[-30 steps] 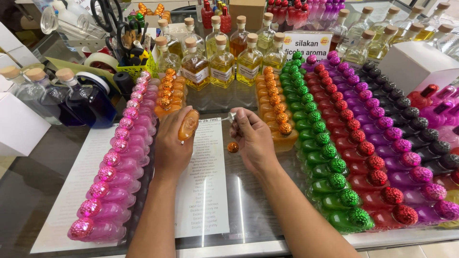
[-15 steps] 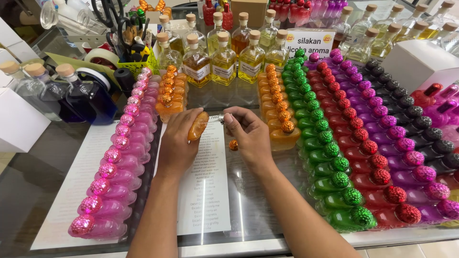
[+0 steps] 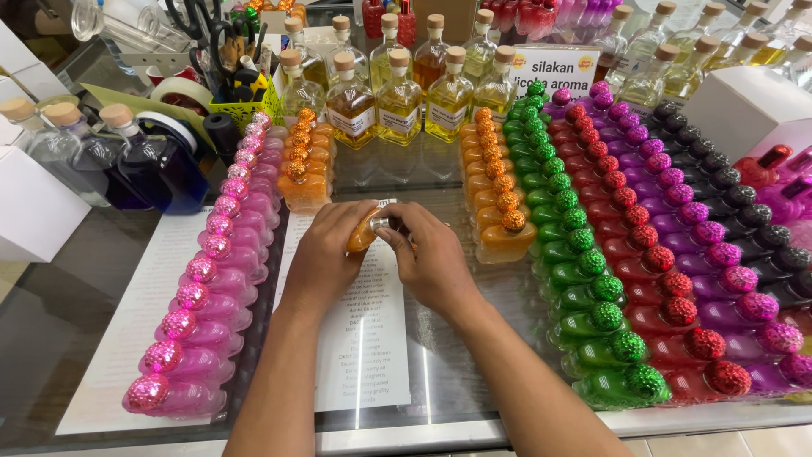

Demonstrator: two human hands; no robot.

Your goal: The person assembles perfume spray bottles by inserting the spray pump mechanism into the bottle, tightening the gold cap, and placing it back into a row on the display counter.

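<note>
My left hand [image 3: 326, 254] grips a small orange bottle [image 3: 364, 235], tilted with its silver neck [image 3: 381, 224] pointing right. My right hand [image 3: 436, 262] meets it from the right, fingers pinched around that neck. Both hands hover over a printed paper sheet [image 3: 364, 347] on the glass counter. The bottle's round orange cap is not visible; my right hand covers the spot where it lay.
Rows of small capped bottles flank my hands: pink [image 3: 207, 288] on the left, orange [image 3: 499, 203], green [image 3: 584, 279], red [image 3: 651, 279], purple [image 3: 719, 254] and black [image 3: 736, 195] on the right. Corked yellow-liquid bottles [image 3: 399, 101] stand behind. White boxes [image 3: 30, 211] sit on the left.
My right hand has moved up from beside the loose orange cap on the sheet to the bottle's neck. The cap no longer shows. The left hand has tilted the bottle toward it.
</note>
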